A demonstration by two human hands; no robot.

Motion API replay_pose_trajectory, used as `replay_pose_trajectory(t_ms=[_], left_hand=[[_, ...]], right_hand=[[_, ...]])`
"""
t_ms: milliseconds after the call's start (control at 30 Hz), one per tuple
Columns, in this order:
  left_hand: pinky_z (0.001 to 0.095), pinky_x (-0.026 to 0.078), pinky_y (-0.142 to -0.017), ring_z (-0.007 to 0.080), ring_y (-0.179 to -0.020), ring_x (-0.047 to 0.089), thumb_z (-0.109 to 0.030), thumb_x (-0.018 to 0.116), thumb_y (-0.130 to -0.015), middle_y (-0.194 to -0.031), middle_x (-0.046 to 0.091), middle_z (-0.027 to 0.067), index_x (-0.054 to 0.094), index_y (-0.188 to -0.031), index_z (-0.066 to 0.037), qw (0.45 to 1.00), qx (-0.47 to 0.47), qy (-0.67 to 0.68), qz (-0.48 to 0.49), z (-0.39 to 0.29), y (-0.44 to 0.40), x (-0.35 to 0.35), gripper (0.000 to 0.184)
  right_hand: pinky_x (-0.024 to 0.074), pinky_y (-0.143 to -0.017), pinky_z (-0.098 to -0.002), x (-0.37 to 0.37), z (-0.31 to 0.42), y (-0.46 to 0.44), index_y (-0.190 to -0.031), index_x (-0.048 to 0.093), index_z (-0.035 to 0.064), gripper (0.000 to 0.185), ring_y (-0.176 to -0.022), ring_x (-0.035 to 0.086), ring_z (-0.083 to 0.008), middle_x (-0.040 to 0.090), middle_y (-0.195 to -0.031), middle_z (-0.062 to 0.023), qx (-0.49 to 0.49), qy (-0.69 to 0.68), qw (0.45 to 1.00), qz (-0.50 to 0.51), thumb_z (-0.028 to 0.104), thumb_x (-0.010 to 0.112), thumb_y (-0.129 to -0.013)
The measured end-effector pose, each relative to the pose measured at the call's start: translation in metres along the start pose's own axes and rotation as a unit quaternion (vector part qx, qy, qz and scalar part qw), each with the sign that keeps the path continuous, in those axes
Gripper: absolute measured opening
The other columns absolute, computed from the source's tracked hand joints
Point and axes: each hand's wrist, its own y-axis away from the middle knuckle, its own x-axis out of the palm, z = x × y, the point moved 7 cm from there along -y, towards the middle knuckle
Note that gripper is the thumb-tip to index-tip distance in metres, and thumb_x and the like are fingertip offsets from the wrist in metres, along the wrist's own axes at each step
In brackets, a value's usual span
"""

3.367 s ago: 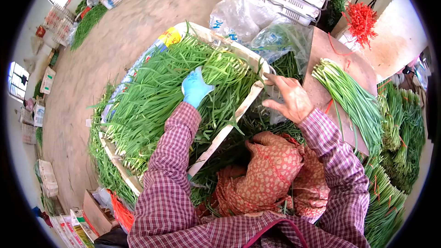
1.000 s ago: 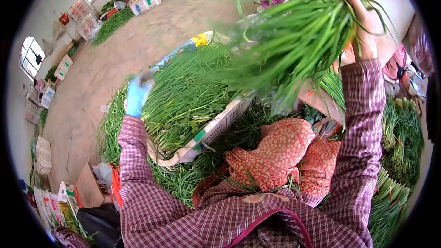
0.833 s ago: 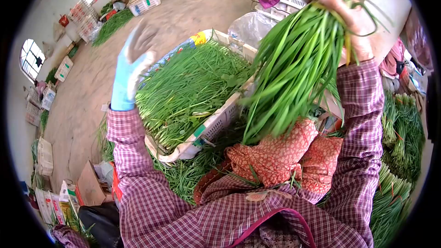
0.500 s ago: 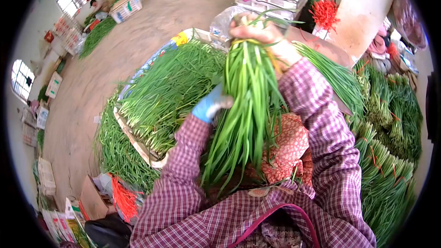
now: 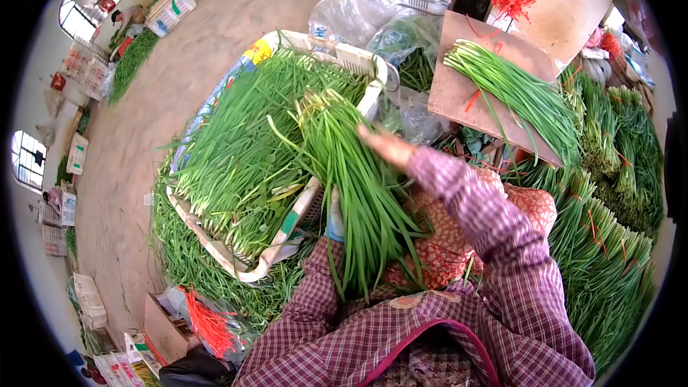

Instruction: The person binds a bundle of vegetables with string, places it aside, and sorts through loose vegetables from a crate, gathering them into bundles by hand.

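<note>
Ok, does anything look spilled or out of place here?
Mildly: loose chives lie heaped outside the crate, so they look spilled, though they may be kept there. On the board, a few stems stray from the bunch and a red tie lies loose.

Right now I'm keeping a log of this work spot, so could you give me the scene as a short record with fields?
left hand: blue glove, at the held greens, mostly hidden behind them
right hand: bare, blurred, fingers stretched out beside the bunch
held greens: loose leafy bunch, pale ends up, leaves hanging toward the lap
crate: white, piled with long greens
board: a bunch of greens lying across it
person's right: stacked bundles with red ties
</note>
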Motion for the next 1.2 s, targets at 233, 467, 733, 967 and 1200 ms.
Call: replay_pose_trajectory(t_ms=[233,467,733,967,1200], left_hand=[[0.0395,0.044,-0.101,0.0285,-0.122,0.049,-0.056,0.025,-0.097,-0.138,0.043,0.0175,0.028,-0.144,-0.006,0.994,-0.034,-0.091,-0.046,-0.022,0.009,0.025,0.068],[0.0500,0.038,-0.104,0.0346,-0.123,0.046,-0.079,0.031,-0.082,-0.144,0.036,0.0186,0.024,-0.147,-0.010,0.987,-0.109,0.061,0.104,-0.028,0.029,0.066,0.095],[0.0362,0.046,-0.095,0.0257,-0.105,0.060,-0.015,0.053,-0.086,-0.114,0.063,0.0155,0.053,-0.122,0.006,0.977,-0.161,-0.140,-0.019,-0.071,0.029,0.065,0.041],[0.0321,0.048,-0.093,0.0183,-0.099,0.063,-0.012,0.064,-0.086,-0.103,0.067,0.0114,0.064,-0.108,0.002,0.949,-0.146,-0.277,-0.024,-0.106,0.049,0.029,0.026],[0.0326,0.059,-0.071,0.0237,-0.083,0.068,0.001,0.078,-0.069,-0.098,0.065,0.0148,0.051,-0.117,0.006,0.944,-0.149,-0.284,-0.077,-0.119,0.061,0.036,0.056]], right_hand=[[0.0480,-0.092,-0.0420,0.056,-0.071,0.046,-0.142,0.007,-0.0116,0.134,-0.106,0.057,-0.0417,0.052,-0.116,-0.0350,-0.011,0.164,0.986,-0.033,0.087,0.051,-0.063],[0.0493,-0.047,-0.0409,0.086,-0.053,0.072,-0.138,0.016,-0.0160,0.108,-0.052,0.062,-0.0291,0.059,-0.058,-0.0154,-0.050,0.390,0.907,-0.151,0.061,0.062,-0.078],[0.0461,-0.045,-0.0380,0.106,-0.033,0.078,-0.138,0.017,-0.0193,0.094,-0.055,0.061,-0.0236,0.061,-0.065,-0.0138,-0.156,0.487,0.831,-0.216,0.038,0.064,-0.080],[0.0557,-0.055,-0.0361,0.042,0.038,0.119,-0.096,0.068,0.0020,0.045,-0.062,0.068,-0.0270,0.070,-0.077,-0.0142,-0.299,0.371,0.877,-0.064,0.046,0.061,-0.086],[0.0515,-0.060,-0.0372,-0.020,0.123,0.122,-0.102,0.062,0.0086,0.033,-0.071,0.065,-0.0246,0.061,-0.081,-0.0068,-0.380,0.345,0.785,-0.345,0.025,0.072,-0.076]])
